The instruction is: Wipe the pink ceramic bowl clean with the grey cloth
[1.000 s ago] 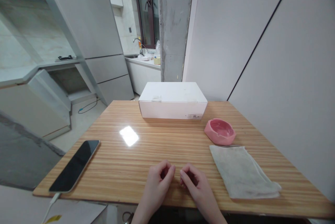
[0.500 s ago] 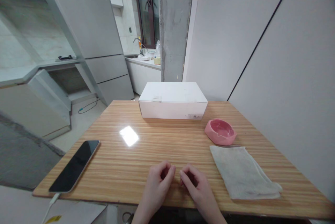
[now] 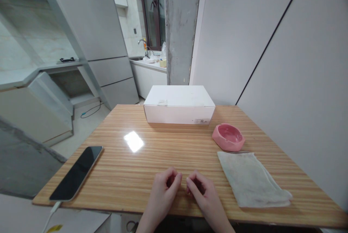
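Note:
Near the front edge of the wooden table (image 3: 168, 149), my left hand (image 3: 167, 184) rests with its fingers curled in and the thumb against them. A small gap separates it from my right hand (image 3: 201, 187), which is curled the same way. Both look closed, and I see nothing held in either. To the right of my right hand lies a folded grey-white cloth (image 3: 254, 180). Just behind the cloth sits a pink ashtray (image 3: 228, 137) with notches in its rim. Neither hand touches these things.
A white box (image 3: 179, 114) stands at the table's far edge. On the left lies a black-screened phone (image 3: 77, 173) with a white cable (image 3: 51, 213) plugged in. Beyond are a fridge (image 3: 95, 26), a sink counter (image 3: 149, 71) and a white wall panel (image 3: 272, 80) on the right.

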The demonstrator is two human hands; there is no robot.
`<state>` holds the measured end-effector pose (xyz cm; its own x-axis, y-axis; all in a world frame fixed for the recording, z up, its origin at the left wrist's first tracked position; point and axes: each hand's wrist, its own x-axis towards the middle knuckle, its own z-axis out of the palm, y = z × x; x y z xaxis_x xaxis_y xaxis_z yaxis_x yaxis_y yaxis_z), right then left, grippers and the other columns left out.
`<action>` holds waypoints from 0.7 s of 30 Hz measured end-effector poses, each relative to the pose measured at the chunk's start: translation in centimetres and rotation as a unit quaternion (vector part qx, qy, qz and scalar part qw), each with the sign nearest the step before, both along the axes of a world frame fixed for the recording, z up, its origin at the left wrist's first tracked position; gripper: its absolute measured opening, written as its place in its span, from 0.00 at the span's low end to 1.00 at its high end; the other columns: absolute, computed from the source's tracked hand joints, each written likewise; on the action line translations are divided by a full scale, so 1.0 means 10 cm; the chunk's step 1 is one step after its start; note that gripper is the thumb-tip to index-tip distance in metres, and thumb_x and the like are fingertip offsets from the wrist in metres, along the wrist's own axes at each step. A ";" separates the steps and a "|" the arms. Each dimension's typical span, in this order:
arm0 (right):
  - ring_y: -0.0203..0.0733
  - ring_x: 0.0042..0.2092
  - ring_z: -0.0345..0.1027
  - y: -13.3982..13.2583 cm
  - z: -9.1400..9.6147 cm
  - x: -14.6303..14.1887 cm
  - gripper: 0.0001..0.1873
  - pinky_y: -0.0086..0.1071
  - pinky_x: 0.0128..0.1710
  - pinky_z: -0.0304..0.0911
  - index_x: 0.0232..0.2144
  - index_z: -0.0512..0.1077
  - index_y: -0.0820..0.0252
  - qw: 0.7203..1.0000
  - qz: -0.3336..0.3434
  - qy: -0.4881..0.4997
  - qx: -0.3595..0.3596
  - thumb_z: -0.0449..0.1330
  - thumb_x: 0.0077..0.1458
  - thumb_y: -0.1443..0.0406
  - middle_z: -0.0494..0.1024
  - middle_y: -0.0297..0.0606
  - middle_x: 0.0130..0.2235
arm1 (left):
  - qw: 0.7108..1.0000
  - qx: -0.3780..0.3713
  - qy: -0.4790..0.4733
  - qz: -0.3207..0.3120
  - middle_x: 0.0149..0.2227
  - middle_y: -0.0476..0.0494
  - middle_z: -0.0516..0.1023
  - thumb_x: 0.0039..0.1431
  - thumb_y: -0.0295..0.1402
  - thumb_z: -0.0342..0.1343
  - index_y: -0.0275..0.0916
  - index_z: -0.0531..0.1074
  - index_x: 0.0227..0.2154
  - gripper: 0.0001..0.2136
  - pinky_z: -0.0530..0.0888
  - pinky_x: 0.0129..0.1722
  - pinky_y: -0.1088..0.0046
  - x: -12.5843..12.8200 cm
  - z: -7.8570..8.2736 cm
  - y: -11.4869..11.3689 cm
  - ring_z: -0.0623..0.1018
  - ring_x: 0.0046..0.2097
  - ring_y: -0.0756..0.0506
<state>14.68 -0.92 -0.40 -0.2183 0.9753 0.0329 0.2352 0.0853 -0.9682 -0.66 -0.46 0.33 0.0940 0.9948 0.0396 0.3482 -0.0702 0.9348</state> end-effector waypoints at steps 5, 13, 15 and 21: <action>0.37 0.28 0.61 0.00 0.00 0.00 0.19 0.30 0.30 0.57 0.24 0.63 0.58 1.000 -0.002 -0.001 -0.003 0.51 0.61 0.53 0.65 0.30 0.24 | 1.000 0.003 0.002 0.001 0.20 0.54 0.59 0.62 0.40 0.47 0.38 0.60 0.19 0.17 0.56 0.27 0.75 0.00 0.00 -0.01 0.62 0.25 0.51; 0.37 0.28 0.60 0.00 0.00 0.00 0.18 0.30 0.30 0.56 0.24 0.63 0.57 1.000 -0.005 -0.003 0.000 0.52 0.61 0.53 0.65 0.30 0.24 | 1.000 0.004 0.009 -0.002 0.20 0.53 0.60 0.62 0.41 0.47 0.38 0.61 0.20 0.18 0.56 0.28 0.75 0.00 0.00 -0.01 0.62 0.26 0.51; 0.37 0.28 0.60 0.00 0.00 0.00 0.18 0.30 0.30 0.56 0.24 0.63 0.57 1.000 -0.007 -0.006 0.003 0.52 0.61 0.53 0.65 0.30 0.24 | 1.000 0.001 0.007 -0.004 0.20 0.53 0.60 0.62 0.42 0.47 0.38 0.61 0.20 0.17 0.57 0.28 0.75 0.00 0.00 -0.01 0.63 0.26 0.51; 0.37 0.28 0.61 -0.01 0.00 0.00 0.19 0.30 0.30 0.57 0.24 0.63 0.57 1.000 -0.004 -0.011 0.003 0.51 0.61 0.53 0.65 0.30 0.24 | 1.000 -0.001 -0.002 -0.007 0.20 0.53 0.60 0.62 0.42 0.47 0.38 0.62 0.20 0.17 0.57 0.27 0.75 0.01 0.00 -0.01 0.63 0.26 0.51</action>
<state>14.69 -0.98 -0.39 -0.2122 0.9766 0.0346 0.2563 0.0898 -0.9624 -0.58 -0.57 0.36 0.1085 0.9934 0.0374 0.3441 -0.0729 0.9361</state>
